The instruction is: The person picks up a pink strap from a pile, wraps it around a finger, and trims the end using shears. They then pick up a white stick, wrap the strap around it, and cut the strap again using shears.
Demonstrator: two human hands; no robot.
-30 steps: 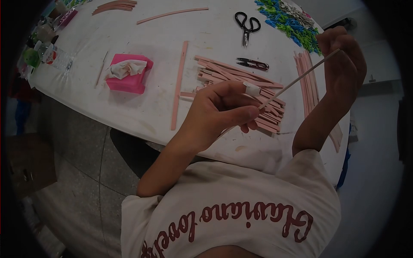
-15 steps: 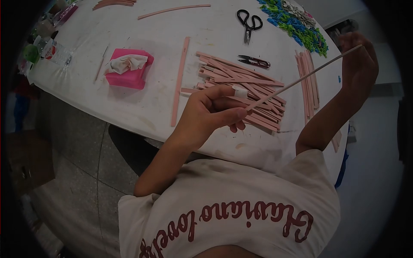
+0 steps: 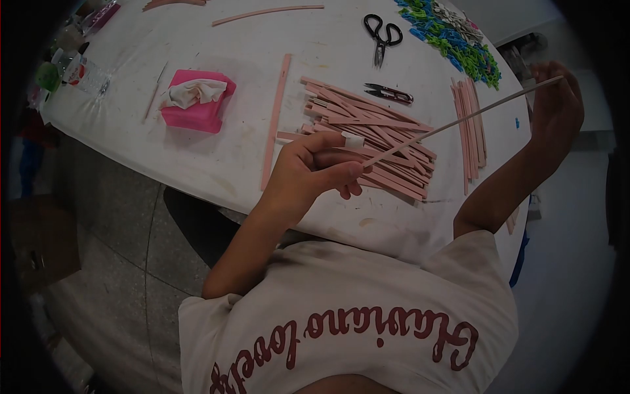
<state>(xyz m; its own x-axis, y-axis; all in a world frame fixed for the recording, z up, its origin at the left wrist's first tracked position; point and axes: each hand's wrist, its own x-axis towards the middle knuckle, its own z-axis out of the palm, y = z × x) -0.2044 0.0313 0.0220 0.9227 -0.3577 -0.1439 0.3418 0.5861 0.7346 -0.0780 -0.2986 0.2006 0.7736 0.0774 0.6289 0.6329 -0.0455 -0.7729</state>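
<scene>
A thin pink strip (image 3: 459, 120) stretches edge-on between my two hands, rising to the right above the table. Its near end is pinched between thumb and fingers of my left hand (image 3: 314, 169), which has white tape on one fingertip. At the strip's far end is my right hand (image 3: 558, 102), its fingers closed around the end, partly in shadow. Under the strip lies a loose pile of pink strips (image 3: 380, 125), partly hidden by my left hand. One single pink strip (image 3: 276, 121) lies left of the pile.
Near the pile are thread snips (image 3: 389, 92) and black-handled scissors (image 3: 380, 39). Green and blue clips (image 3: 453, 43) are heaped at the back right. More strips (image 3: 469, 128) lie at right. A pink tissue box (image 3: 197, 115) and plastic bottle (image 3: 88, 75) stand at left.
My left hand has shifted slightly left, and my right hand slightly right and down. The strip has moved with them, still held at both ends.
</scene>
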